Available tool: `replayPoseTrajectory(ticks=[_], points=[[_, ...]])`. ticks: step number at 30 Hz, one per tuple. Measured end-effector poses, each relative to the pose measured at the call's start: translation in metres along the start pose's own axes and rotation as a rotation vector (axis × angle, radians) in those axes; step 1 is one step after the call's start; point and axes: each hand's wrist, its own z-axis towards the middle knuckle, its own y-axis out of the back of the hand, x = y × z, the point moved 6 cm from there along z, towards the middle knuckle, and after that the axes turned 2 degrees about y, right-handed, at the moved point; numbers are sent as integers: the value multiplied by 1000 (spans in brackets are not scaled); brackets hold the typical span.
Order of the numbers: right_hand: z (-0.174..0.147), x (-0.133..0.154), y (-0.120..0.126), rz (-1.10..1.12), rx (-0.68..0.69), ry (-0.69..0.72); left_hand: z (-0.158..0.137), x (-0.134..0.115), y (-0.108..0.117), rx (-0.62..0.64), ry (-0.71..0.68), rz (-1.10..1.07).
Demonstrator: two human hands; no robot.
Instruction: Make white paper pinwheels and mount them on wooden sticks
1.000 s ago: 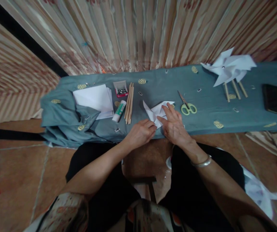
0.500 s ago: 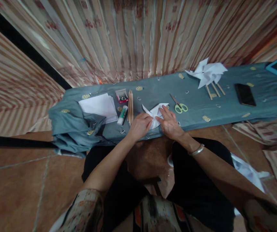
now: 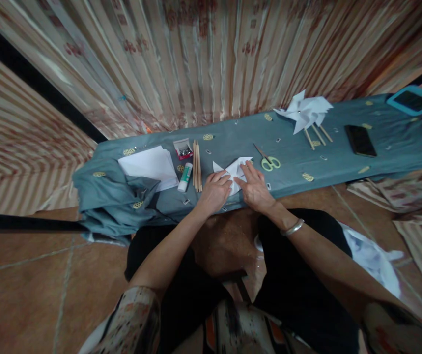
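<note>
A white paper pinwheel (image 3: 236,171), partly folded, lies on the cloth-covered table between my hands. My left hand (image 3: 215,191) holds its left side, with the fingers bent over the paper near the middle. At the right side my right hand (image 3: 255,188) grips it, fingertips on the upper fold and thumb near the centre. My fingers cover part of the folds. Just left of my left hand lie several wooden sticks (image 3: 197,166). Scissors with green handles (image 3: 270,163) rest beyond my right hand.
Left of the sticks are a glue stick (image 3: 184,177), an open small box of metal pins (image 3: 184,149) and white paper sheets (image 3: 150,166). Finished paper pinwheels on sticks (image 3: 304,112), a black phone (image 3: 360,140) and a blue-framed device (image 3: 414,101) lie to the right. A curtain hangs behind.
My left fingers have shifted to lie flatter across the paper's middle. My right hand stays on the pinwheel's right side. The whole view has shifted slightly.
</note>
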Motion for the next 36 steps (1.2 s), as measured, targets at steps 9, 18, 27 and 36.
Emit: replayPoseTrajectory(ticks=[9, 18, 27, 36], points=[[2, 2, 4, -28, 30, -3, 2, -3, 3, -30, -22, 1], [0, 1, 2, 22, -19, -28, 9, -17, 6, -53, -28, -58], [7, 4, 0, 24, -58, 17, 10, -15, 6, -66, 11, -128], [1, -3, -3, 46, -23, 8, 16, -11, 5, -56, 58, -137]])
